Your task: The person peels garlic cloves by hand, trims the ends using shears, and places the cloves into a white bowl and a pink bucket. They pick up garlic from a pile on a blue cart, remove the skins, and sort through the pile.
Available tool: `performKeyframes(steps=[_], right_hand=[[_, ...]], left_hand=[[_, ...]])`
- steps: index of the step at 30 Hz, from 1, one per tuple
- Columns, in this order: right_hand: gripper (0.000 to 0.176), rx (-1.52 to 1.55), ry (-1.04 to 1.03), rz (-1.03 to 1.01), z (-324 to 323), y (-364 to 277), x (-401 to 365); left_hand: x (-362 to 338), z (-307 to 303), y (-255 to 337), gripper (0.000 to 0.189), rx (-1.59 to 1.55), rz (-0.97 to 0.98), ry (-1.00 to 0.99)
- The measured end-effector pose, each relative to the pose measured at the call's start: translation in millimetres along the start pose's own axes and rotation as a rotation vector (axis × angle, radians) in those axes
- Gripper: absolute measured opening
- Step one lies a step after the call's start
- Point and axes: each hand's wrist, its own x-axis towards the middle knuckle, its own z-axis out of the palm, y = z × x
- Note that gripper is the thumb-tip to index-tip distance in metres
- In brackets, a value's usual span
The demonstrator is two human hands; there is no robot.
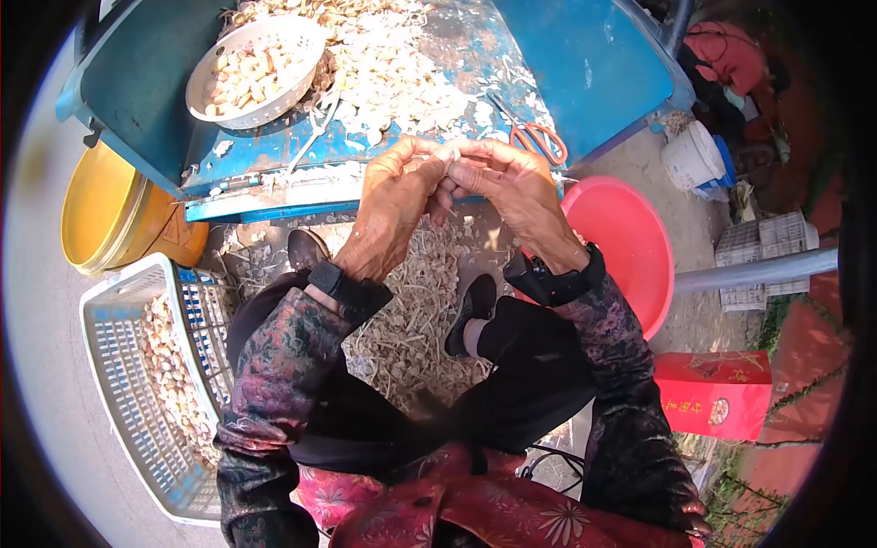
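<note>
My left hand (395, 196) and my right hand (516, 187) meet over the near edge of the blue metal cart bed (589, 55). Their thumbs and fingertips pinch together around a small whitish garlic clove (449, 154), mostly covered by the fingers. Just beyond my right hand lie scissors (539, 142) with orange handles. A heap of garlic cloves and papery skins (388, 78) spreads across the bed. To its left, a white colander (308, 78) holds peeled-looking cloves (251, 78).
At left stand a yellow bucket (96, 215) and a grey-white plastic basket (110, 393) with cloves inside. A pink basin (630, 242) sits right of my right wrist, above a red box (713, 397). Dry stalks and skins (411, 320) litter the ground between my feet.
</note>
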Motion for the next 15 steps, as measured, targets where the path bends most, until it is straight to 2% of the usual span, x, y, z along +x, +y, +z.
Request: performKeyframes(steps=[10, 13, 15], right_hand=[[0.016, 0.048, 0.05, -0.159, 12.0, 4.8, -6.1], [0.017, -0.023, 0.007, -0.142, 7.1, 2.6, -4.3], [0.019, -0.006, 0.118, -0.147, 0.7, 10.1, -1.1]], left_hand=[[-2.6, 0.7, -9.5, 0.013, -0.023, 0.067, 0.057], [2.9, -9.0, -8.6, 0.016, -0.123, 0.019, -0.048], [6.3, -12.4, -5.1, 0.015, -0.264, -0.077, -0.147]])
